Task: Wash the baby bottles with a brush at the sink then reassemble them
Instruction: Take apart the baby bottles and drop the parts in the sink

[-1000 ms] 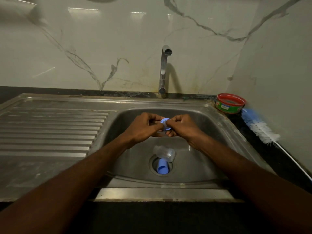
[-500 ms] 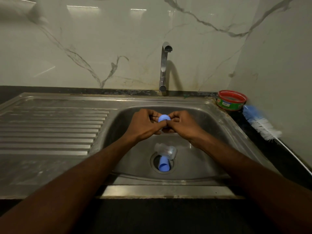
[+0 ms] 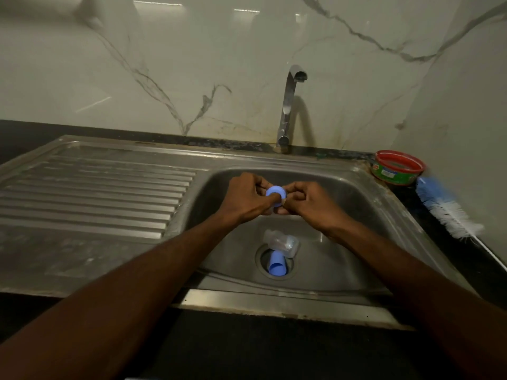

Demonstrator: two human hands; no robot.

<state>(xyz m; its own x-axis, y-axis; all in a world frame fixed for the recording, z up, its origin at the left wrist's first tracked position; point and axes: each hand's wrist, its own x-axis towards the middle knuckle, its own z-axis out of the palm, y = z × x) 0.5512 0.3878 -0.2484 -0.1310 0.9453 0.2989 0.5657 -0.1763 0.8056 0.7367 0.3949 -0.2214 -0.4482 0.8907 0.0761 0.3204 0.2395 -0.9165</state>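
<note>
Both hands, left hand (image 3: pixel 247 197) and right hand (image 3: pixel 307 200), pinch a round smooth blue plastic collar (image 3: pixel 275 193) between curled fingers, clear bottle (image 3: pixel 282 242) lying well below in the steel sink (image 3: pixel 356 204).

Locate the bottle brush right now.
In the head view the bottle brush lies on the dark counter right of the sink, just in front of the red-rimmed tub by the side wall; neither hand touches it.
</note>
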